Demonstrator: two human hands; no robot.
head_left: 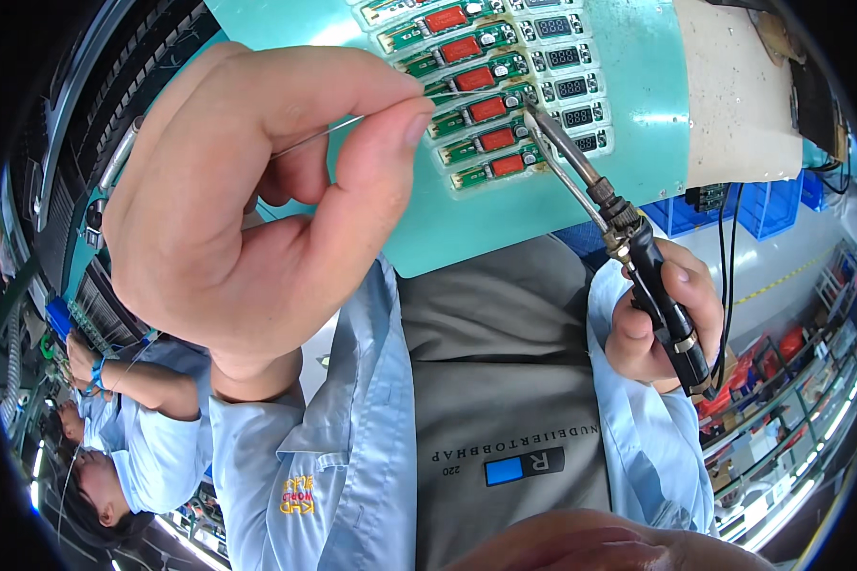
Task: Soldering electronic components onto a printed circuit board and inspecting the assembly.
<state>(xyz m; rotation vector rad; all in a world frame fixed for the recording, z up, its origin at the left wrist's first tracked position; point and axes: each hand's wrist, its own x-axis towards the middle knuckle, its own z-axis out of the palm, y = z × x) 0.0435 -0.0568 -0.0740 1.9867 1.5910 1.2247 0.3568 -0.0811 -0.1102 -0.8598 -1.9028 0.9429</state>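
Wire pinched in your left grip, soldering iron clasped in your right grip, presumably to reach boards.

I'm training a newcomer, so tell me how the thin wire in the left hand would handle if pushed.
The thin wire probably bends easily, being so slender. It's likely light, too: the left hand holds it in just a thumb-and-finger pinch.
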